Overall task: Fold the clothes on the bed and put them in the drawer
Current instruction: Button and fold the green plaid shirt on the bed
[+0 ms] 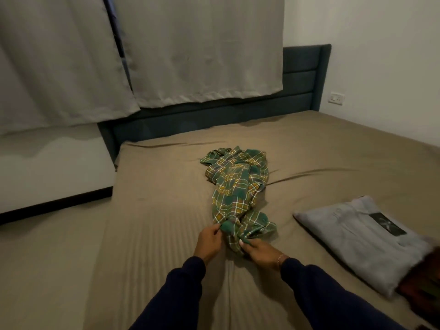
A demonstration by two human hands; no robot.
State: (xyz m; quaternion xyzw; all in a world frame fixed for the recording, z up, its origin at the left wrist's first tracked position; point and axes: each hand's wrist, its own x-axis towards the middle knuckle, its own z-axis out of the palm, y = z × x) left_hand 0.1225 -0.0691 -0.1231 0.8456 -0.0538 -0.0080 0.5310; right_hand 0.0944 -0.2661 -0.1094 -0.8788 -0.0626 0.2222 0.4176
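I have the green plaid shirt (pixel 238 194) by its near end, in the middle of the bed (pixel 154 234), bunched into a long twisted heap that runs away from me toward the headboard (pixel 302 75). My left hand (pixel 209 241) pinches a dark green fold at the near left of the bundle, and my right hand (pixel 259 251) has its fingers curled into the cloth just beside it.

The risk I see is that both grips sit close together on the same crumpled end, and I cannot tell whether I hold the hem, a sleeve or the collar. If I lift and shake from here, the shirt may come up still twisted, or with a sleeve trapped inside, and the fold will go lumpy. A hard pull could also drag the sheet into more wrinkles.

Toward the right edge lies the folded grey garment (pixel 364 244), well apart from the shirt; a wide swing of the plaid cloth could knock it open.
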